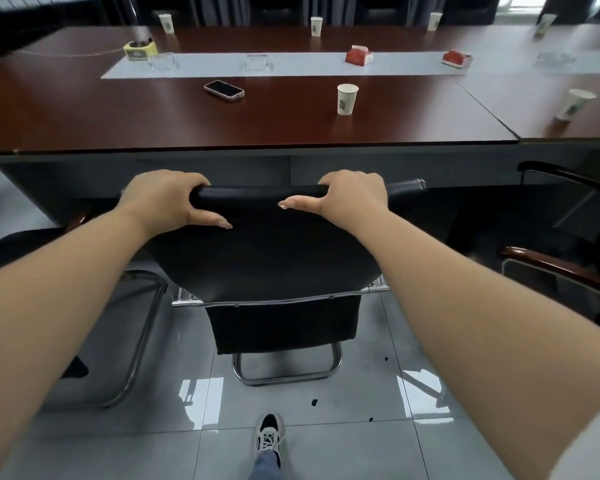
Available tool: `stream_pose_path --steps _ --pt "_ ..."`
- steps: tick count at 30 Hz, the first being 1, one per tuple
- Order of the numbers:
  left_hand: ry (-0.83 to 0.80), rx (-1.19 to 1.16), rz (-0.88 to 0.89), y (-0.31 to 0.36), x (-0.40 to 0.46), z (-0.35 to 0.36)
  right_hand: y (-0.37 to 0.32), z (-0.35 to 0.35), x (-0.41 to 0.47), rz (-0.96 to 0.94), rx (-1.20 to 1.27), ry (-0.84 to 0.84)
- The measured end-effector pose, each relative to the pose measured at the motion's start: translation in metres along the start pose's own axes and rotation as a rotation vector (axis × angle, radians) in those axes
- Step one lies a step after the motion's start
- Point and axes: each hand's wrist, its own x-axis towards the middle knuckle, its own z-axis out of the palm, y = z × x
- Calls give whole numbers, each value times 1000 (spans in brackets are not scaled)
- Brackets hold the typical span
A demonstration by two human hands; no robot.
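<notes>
A black office chair with a chrome sled frame stands in front of me, its back toward me and its seat tucked toward the dark wooden conference table. My left hand grips the left end of the chair's top edge, fingers curled over the far side and thumb on the near side. My right hand grips the right end of the same edge in the same way.
On the table lie a phone, a paper cup, a second cup, two red tissue boxes and glass ashtrays on a pale runner. More chairs stand at left and right. My shoe is on the grey tiled floor.
</notes>
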Motion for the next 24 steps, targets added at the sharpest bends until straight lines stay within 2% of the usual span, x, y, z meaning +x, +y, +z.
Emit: stream_pose_path --steps 5,12,19,24 --pt "6 15 31 -11 4 0 -9 3 -1 51 -7 7" --pt "16 -4 -22 -12 7 -1 -7 2 5 -17 -27 38" --pt "-7 64 25 -6 -3 -1 -2 3 -2 -98 3 28" --pt "-4 43 -52 10 -12 -2 4 1 -6 -181 71 10"
